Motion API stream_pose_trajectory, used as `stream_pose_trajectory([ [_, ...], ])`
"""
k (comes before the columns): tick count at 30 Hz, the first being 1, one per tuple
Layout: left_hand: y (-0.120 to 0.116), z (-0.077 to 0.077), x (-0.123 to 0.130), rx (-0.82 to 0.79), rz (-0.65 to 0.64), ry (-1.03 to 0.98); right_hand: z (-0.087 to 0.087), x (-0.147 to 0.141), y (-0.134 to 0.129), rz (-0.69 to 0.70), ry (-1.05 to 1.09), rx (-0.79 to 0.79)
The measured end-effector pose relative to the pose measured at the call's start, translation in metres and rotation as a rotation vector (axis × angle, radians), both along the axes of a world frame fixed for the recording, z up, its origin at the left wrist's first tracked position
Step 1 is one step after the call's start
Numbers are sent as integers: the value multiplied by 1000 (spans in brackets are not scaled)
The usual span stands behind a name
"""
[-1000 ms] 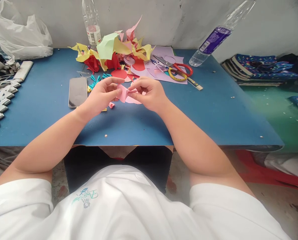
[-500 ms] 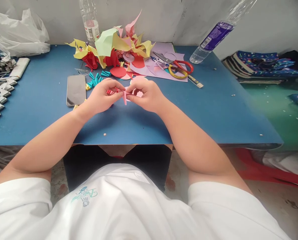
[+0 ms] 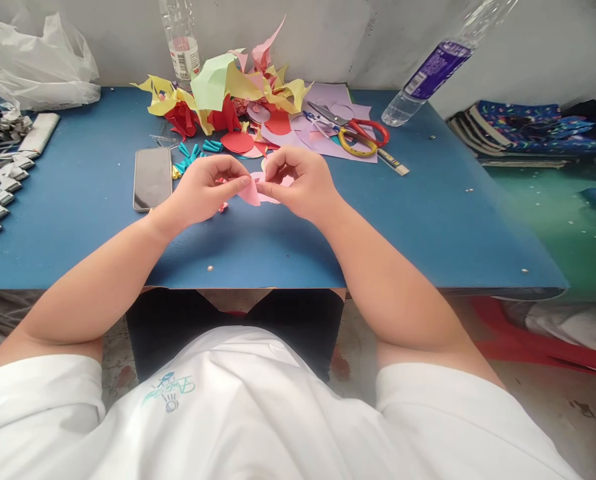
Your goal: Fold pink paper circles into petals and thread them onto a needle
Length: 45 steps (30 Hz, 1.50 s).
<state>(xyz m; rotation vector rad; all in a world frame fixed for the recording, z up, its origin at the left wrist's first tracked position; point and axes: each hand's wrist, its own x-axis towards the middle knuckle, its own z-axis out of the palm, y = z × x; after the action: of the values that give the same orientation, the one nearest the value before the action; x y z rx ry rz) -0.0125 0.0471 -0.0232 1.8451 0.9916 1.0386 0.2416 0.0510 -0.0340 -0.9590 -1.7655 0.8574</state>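
Observation:
A small pink paper piece (image 3: 249, 193) is pinched between the thumb and fingers of my left hand (image 3: 205, 190), above the blue table. My right hand (image 3: 301, 183) is just to its right, thumb and fingertips close together at the paper's edge; what they grip is too small to make out. More pink paper (image 3: 268, 193) lies behind and below the fingertips. Teal rolled paper pieces (image 3: 189, 157) and a red paper circle (image 3: 237, 141) are beyond my hands. Small red pieces are partly hidden by my left hand.
A phone (image 3: 152, 179) lies left of my left hand. Scissors (image 3: 355, 137) rest on purple paper (image 3: 363, 113). Crumpled coloured paper (image 3: 218, 83), a bottle (image 3: 183, 57), a tilted bottle (image 3: 431, 77) and a plastic bag (image 3: 43, 63) stand at the back.
The pink piece now shows a wider face, turned from a narrow strip. My right hand has shifted slightly up and right, and its fingers have moved a little away from my left ones.

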Motion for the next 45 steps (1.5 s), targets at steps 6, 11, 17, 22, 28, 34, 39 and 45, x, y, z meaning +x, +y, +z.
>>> stream_pose_trajectory([
  [6, -1, -9, 7, 47, 102, -24, 0, -4, 0, 91, 29, -72],
  [11, -3, -20, 14, 184, 175, 24, -11, -6, 6, 67, 18, -94],
  [17, -8, -19, 15, 199, 154, 73, -18, -6, 6, -2, -5, 17],
  [22, -12, -13, 15, 75, 114, 4, -11, -6, 1, -21, -25, 66],
  [28, -11, -12, 15, -10, 104, -85, -5, -7, -3, 53, 11, 19],
  [34, -2, -21, 11, 136, 156, -25, -15, -6, 3, 109, 6, 28],
  [39, 4, -24, 8, 255, 219, 63, -22, -5, 7, 105, 0, 101],
  [45, 3, -17, 8, 175, 183, 37, -23, -4, 4, 15, -74, 188],
])
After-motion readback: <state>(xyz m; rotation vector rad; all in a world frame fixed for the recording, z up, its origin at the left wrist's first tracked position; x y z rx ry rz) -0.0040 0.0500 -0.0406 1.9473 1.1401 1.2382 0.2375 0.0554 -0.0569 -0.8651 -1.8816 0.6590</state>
